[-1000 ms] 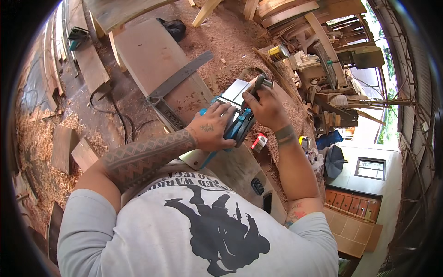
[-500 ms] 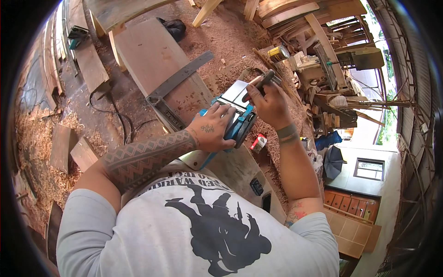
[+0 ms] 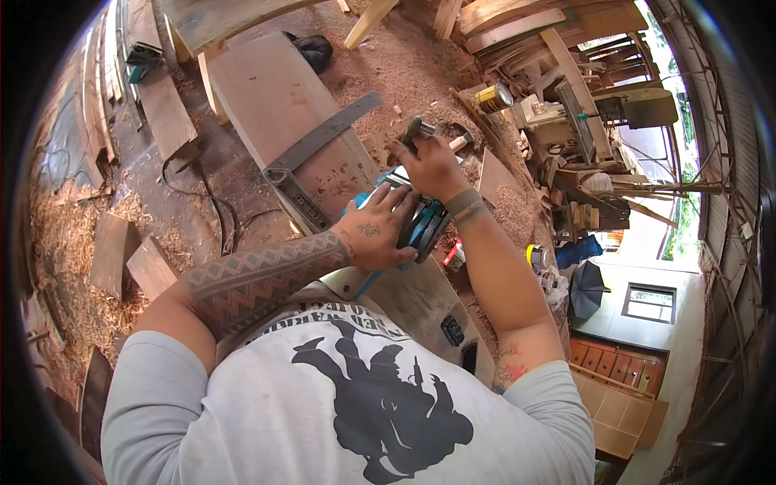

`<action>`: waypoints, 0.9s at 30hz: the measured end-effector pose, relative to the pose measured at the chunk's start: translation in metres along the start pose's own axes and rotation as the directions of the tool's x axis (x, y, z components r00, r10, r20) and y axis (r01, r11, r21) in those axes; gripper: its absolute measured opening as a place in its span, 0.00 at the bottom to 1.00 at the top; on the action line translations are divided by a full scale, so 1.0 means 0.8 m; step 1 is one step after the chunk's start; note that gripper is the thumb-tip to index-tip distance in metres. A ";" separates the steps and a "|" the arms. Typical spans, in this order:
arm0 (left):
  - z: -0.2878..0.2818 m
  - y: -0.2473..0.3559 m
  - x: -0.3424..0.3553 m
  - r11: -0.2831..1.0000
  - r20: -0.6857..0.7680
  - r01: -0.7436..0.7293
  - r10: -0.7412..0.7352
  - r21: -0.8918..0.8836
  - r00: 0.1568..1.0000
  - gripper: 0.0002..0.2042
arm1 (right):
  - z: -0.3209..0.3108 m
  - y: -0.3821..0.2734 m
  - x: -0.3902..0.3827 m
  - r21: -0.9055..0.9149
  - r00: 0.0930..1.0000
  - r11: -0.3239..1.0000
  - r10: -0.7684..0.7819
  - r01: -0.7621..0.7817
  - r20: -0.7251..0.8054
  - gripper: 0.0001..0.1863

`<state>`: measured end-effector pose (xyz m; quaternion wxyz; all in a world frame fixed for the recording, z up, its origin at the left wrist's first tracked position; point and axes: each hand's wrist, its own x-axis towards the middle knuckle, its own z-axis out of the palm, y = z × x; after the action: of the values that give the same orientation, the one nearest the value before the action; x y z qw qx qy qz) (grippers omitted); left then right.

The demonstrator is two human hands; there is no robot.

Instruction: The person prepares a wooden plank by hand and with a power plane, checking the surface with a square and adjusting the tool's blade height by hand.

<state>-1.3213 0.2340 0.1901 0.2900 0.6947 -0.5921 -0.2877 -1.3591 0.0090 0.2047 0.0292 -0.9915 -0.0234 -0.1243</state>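
Observation:
My left hand [image 3: 378, 229] lies over a blue power planer [image 3: 427, 221], its fingers wrapped round the body and thumb along the near side. The planer's pale, flat metal face shows partly beyond the fingers. My right hand [image 3: 435, 171] is closed on a hammer [image 3: 418, 129], its dark metal head standing above the fist. The hammer is over the planer's far end; whether it touches is hidden by the hand. The planer rests above a board [image 3: 408, 295] in front of my body.
A wide plank [image 3: 279, 97] lies beyond, with a flat metal bar [image 3: 327, 133] across it. Black cords [image 3: 214, 198] run over the shaving-covered floor at left. A yellow can [image 3: 495, 98] and stacked timber [image 3: 558, 121] stand at the far right.
My right hand has moved left with the hammer, closer in over the planer, covering more of its pale metal face. My left hand stays on the planer.

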 end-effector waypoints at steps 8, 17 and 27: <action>0.003 -0.006 -0.001 1.000 -0.025 -0.012 0.011 -0.018 1.000 0.52 | -0.009 -0.012 0.020 0.323 0.938 0.884 0.289 -0.338 0.192 0.18; 0.002 -0.004 -0.003 1.000 -0.028 -0.013 0.013 -0.013 1.000 0.52 | -0.071 -0.025 0.004 0.489 0.873 0.726 0.441 -0.483 0.207 0.14; -0.013 -0.009 -0.010 1.000 -0.003 0.010 -0.010 -0.027 1.000 0.53 | -0.166 -0.082 -0.057 0.471 0.802 0.661 0.560 -0.584 0.209 0.14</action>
<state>-1.3102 0.2433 0.1920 0.2986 0.6942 -0.5842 -0.2961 -1.4396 0.0641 0.3255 0.3290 -0.9058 0.2562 -0.0753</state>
